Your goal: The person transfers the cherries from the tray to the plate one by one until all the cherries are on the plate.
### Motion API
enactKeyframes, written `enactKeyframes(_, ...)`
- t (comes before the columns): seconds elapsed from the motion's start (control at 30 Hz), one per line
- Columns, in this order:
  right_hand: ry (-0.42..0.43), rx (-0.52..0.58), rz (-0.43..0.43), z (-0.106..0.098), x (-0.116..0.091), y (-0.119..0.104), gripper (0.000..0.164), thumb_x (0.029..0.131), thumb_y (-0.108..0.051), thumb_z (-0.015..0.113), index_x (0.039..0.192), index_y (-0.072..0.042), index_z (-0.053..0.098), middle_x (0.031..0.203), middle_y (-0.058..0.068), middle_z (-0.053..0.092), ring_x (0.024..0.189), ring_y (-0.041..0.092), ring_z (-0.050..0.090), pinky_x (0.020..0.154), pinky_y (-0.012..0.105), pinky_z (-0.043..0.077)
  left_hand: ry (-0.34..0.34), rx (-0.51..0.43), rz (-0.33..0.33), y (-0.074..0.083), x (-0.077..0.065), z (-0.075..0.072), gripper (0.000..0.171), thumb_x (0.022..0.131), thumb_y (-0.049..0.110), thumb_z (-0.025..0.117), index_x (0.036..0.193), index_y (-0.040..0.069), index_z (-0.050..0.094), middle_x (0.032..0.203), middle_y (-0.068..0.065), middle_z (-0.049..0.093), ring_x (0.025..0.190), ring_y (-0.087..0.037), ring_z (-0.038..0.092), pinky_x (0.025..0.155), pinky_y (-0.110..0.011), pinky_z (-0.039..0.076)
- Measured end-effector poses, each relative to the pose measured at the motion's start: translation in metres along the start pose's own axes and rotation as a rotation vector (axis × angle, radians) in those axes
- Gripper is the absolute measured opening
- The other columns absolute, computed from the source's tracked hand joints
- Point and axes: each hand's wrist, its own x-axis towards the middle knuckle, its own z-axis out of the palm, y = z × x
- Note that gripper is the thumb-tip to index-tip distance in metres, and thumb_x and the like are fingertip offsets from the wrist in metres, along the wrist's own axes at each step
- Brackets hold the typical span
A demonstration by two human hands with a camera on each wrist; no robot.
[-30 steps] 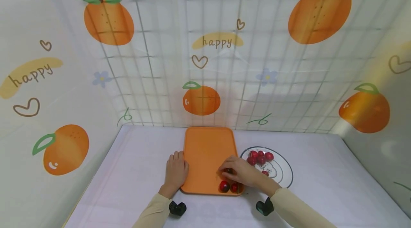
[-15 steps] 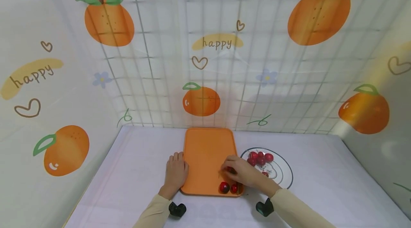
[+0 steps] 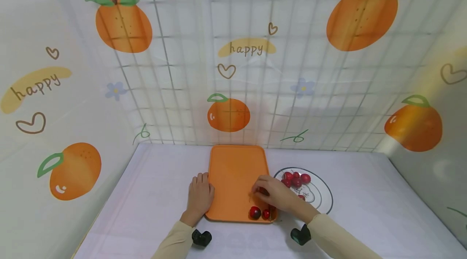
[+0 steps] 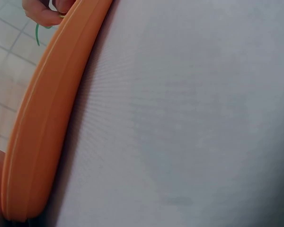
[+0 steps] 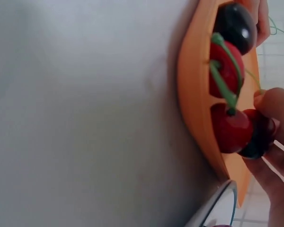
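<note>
My left hand rests along the left edge of an orange tray, its thumb over the rim. Above the tray's near right part, my right hand pinches a dark red cherry between thumb and fingers, mostly covered by them in the head view. Below it, in the near right corner, lie a half-red, half-dark cherry and a red cherry. In the right wrist view, a red cherry with a green stem sits right beside the held one.
Just right of the tray stands a white plate with a dark rim, bearing several red cherries. A pale cloth covers the table. Curtain walls with printed oranges enclose its back and sides.
My right hand has shifted slightly to the right and away with the cherry, which its fingers now cover more. My left hand and the tray stay in place.
</note>
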Motion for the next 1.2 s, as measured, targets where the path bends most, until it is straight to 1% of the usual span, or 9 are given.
enactKeyframes(0.2, 0.054, 0.001, 0.041, -0.007, -0.001, -0.002, 0.02, 0.09, -0.014, 0.077, 0.105, -0.026, 0.071, 0.105, -0.011, 0.066, 0.099, 0.007, 0.06, 0.088, 0.025, 0.059, -0.002, 0.007, -0.002, 0.0, -0.001, 0.001, 0.032, 0.095, 0.014, 0.058, 0.122, -0.003, 0.062, 0.104, -0.017, 0.062, 0.085, -0.029, 0.053, 0.077, -0.042, 0.047)
enactKeyframes(0.37, 0.151, -0.038, 0.06, -0.017, -0.003, 0.003, 0.022, 0.088, -0.007, 0.078, 0.106, -0.019, 0.072, 0.101, -0.006, 0.067, 0.096, 0.011, 0.059, 0.083, 0.025, 0.06, 0.007, 0.002, 0.006, 0.0, -0.001, 0.001, 0.032, 0.094, 0.013, 0.059, 0.121, -0.003, 0.062, 0.102, -0.017, 0.062, 0.084, -0.03, 0.052, 0.076, -0.042, 0.047)
enactKeyframes(0.43, 0.193, -0.068, 0.051, -0.021, -0.003, 0.007, 0.023, 0.087, -0.005, 0.078, 0.106, -0.017, 0.071, 0.101, -0.004, 0.068, 0.095, 0.014, 0.059, 0.083, 0.027, 0.061, 0.011, 0.007, 0.01, 0.0, -0.001, 0.0, 0.032, 0.094, 0.012, 0.059, 0.121, -0.004, 0.062, 0.102, -0.017, 0.061, 0.084, -0.03, 0.052, 0.076, -0.042, 0.047)
enactKeyframes(0.53, 0.257, -0.11, 0.045, -0.023, -0.004, 0.015, 0.023, 0.088, -0.004, 0.077, 0.105, -0.017, 0.071, 0.103, -0.003, 0.07, 0.098, 0.016, 0.061, 0.085, 0.031, 0.061, 0.016, 0.015, 0.015, -0.001, 0.0, 0.001, 0.032, 0.094, 0.013, 0.059, 0.121, -0.004, 0.062, 0.102, -0.017, 0.061, 0.084, -0.029, 0.052, 0.075, -0.042, 0.047)
enactKeyframes(0.7, 0.353, -0.137, 0.057, -0.022, -0.006, 0.028, 0.018, 0.088, -0.007, 0.077, 0.103, -0.016, 0.073, 0.102, -0.002, 0.075, 0.098, 0.018, 0.062, 0.086, 0.039, 0.06, 0.007, 0.014, 0.019, -0.001, 0.0, 0.001, 0.032, 0.095, 0.013, 0.059, 0.122, -0.004, 0.061, 0.103, -0.017, 0.062, 0.085, -0.029, 0.052, 0.076, -0.041, 0.047)
enactKeyframes(0.9, 0.375, -0.133, 0.128, -0.021, -0.007, 0.036, 0.012, 0.091, -0.009, 0.074, 0.101, -0.014, 0.074, 0.099, 0.001, 0.074, 0.096, 0.021, 0.059, 0.083, 0.04, 0.059, 0.008, 0.008, 0.016, -0.001, 0.0, 0.002, 0.032, 0.094, 0.013, 0.059, 0.122, -0.004, 0.061, 0.103, -0.018, 0.062, 0.085, -0.03, 0.052, 0.076, -0.042, 0.046)
enactKeyframes(1.07, 0.391, -0.15, 0.137, -0.022, -0.009, 0.038, 0.01, 0.09, -0.009, 0.073, 0.099, -0.013, 0.073, 0.098, 0.003, 0.073, 0.095, 0.022, 0.059, 0.085, 0.042, 0.056, 0.013, 0.001, 0.012, -0.001, 0.001, 0.002, 0.032, 0.095, 0.013, 0.058, 0.122, -0.003, 0.061, 0.104, -0.018, 0.062, 0.086, -0.03, 0.053, 0.077, -0.042, 0.047)
enactKeyframes(1.2, 0.384, -0.16, 0.145, -0.022, -0.011, 0.039, 0.01, 0.09, -0.009, 0.074, 0.099, -0.013, 0.073, 0.096, 0.004, 0.073, 0.094, 0.023, 0.059, 0.087, 0.045, 0.055, 0.014, -0.003, 0.009, 0.0, 0.001, 0.001, 0.032, 0.095, 0.013, 0.058, 0.122, -0.003, 0.061, 0.104, -0.017, 0.062, 0.086, -0.03, 0.053, 0.077, -0.042, 0.047)
